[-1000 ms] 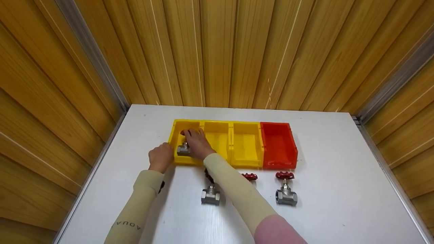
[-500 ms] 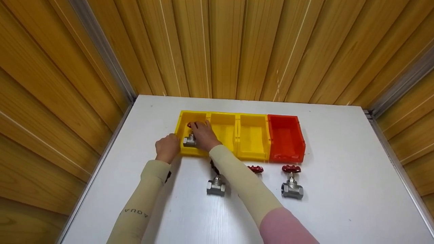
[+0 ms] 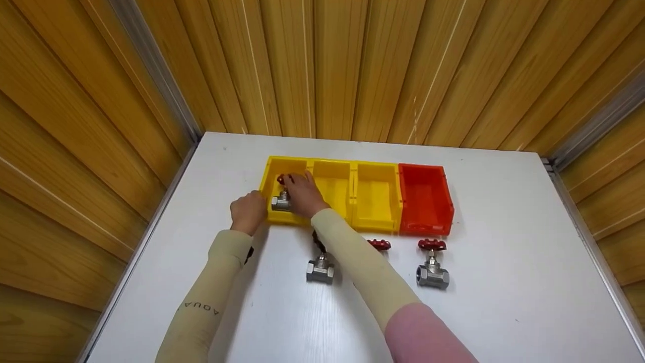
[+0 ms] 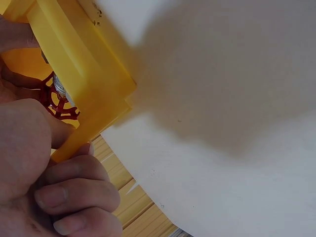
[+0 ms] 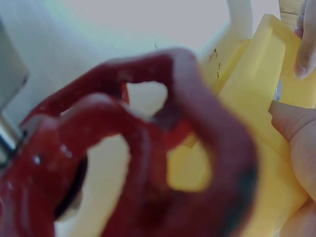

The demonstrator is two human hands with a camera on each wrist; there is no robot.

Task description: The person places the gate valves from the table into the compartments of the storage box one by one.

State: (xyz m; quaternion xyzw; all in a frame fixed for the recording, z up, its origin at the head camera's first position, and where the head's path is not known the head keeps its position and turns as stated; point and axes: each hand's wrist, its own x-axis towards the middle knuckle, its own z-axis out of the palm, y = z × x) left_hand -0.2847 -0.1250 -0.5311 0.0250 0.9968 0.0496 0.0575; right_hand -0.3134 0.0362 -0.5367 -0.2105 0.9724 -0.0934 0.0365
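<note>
There it was, the handwheel valve (image 3: 281, 201), down in the leftmost yellow bin (image 3: 288, 166), the right hand (image 3: 304, 194) with fingers clamped on its red wheel (image 4: 60, 105)! Overhead, the left hand (image 3: 248, 212) showed just its back; its own wrist view caught those fingers pinching the bin wall. A second wheel (image 5: 192, 84) loomed, blurred, at the right wrist. Three more valves (image 3: 432, 275) lay on the white surface (image 3: 494, 262), before wood-look panels (image 3: 332, 70).

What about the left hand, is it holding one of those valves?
No, the left wrist view shows the left hand gripping the edge of a yellow bin instead.
</note>
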